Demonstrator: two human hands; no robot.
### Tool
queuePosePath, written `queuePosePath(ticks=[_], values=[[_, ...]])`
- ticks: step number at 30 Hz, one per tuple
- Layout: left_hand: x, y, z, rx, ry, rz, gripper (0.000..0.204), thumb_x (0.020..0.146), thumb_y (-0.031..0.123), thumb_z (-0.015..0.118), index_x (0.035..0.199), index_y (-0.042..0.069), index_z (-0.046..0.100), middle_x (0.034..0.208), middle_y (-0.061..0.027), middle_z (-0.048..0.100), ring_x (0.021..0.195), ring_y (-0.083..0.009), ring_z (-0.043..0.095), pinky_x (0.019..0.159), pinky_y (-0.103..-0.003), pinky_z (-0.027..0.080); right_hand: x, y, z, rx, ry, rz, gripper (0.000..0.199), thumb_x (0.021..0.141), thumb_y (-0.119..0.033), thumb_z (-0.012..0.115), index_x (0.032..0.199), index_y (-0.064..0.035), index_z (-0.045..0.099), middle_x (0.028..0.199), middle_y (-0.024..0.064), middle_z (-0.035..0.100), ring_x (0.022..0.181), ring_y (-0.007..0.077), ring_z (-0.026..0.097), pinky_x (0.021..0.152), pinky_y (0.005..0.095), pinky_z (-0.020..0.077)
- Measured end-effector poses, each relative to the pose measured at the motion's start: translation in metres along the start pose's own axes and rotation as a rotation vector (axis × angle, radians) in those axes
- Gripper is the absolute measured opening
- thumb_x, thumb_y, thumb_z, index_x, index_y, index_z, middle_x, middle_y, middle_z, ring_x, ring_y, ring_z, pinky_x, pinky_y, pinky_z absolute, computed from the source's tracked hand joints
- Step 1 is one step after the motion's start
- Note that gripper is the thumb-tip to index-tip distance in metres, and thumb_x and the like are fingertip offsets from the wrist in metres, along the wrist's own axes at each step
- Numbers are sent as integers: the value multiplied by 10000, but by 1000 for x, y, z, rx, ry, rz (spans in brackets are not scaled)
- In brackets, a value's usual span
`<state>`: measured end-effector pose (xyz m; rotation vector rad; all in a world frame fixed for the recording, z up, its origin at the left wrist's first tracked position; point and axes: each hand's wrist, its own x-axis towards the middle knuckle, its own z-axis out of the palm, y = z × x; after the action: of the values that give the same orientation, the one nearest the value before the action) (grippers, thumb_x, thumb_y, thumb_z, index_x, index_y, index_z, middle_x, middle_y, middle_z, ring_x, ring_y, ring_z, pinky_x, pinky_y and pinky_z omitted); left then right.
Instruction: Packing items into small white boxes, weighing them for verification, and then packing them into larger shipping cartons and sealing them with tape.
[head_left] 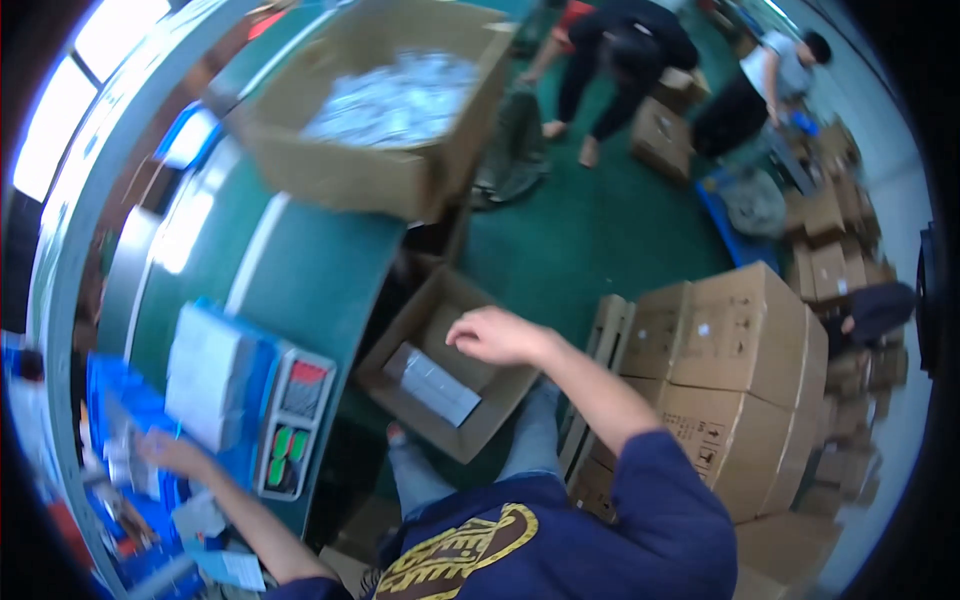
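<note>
My right hand hangs over an open cardboard box by my legs. Its fingers are loosely bent, and nothing shows in them. Inside that box lies a flat, pale rectangular package, below the hand and apart from it. Off to the left, my left hand reaches to some small white items at a blue bin. Motion blurs its fingers, so whether it grips one of them is unclear. Just beyond that hand, a stack of white sheets or flat packets stands in a blue holder.
A grey tray with green and red items sits on the green bench. Farther off stands a large carton full of silvery packets. Stacked cartons rise at my right. Several people work beyond, one bending down.
</note>
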<state>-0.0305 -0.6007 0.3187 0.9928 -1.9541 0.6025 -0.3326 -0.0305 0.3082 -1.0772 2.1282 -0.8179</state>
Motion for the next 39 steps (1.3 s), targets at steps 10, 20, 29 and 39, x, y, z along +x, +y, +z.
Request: queuePosePath(ticks=[10, 20, 29, 39], values=[[-40, 603, -298, -1253, -986, 308, 210, 915, 95, 549, 1110, 24, 586, 1097, -141, 620, 1011, -268, 594, 911, -361, 452, -112, 251, -60, 992, 696, 304, 169, 901, -121, 583, 1055, -52, 578, 931, 31, 626, 864, 133, 594, 798, 295, 499], [-236, 723, -236, -1174, -1898, 253, 471, 902, 344, 616, 1250, 33, 549, 1209, -228, 575, 1122, -359, 562, 953, -401, 448, -246, 350, -192, 1005, 621, 671, 382, 939, -270, 611, 1271, -96, 542, 1122, 60, 645, 963, 147, 613, 795, 303, 497], [-251, 911, -125, -1061, -1961, 569, 466, 886, 421, 614, 1100, 7, 610, 1084, -249, 642, 1025, -374, 611, 906, -414, 469, -231, 438, -505, 977, 1243, 512, 372, 951, -224, 593, 1301, -119, 518, 1147, 32, 643, 1024, 137, 618, 875, 310, 512], [-182, 1004, 1, -906, -2528, -61, 307, 955, 345, 571, 790, 87, 550, 727, -51, 590, 684, -203, 620, 672, -331, 507, -242, 511, -476, 836, 1008, 715, 210, 958, -222, 599, 1113, -80, 606, 831, -14, 592, 692, 61, 556, 625, 206, 491]])
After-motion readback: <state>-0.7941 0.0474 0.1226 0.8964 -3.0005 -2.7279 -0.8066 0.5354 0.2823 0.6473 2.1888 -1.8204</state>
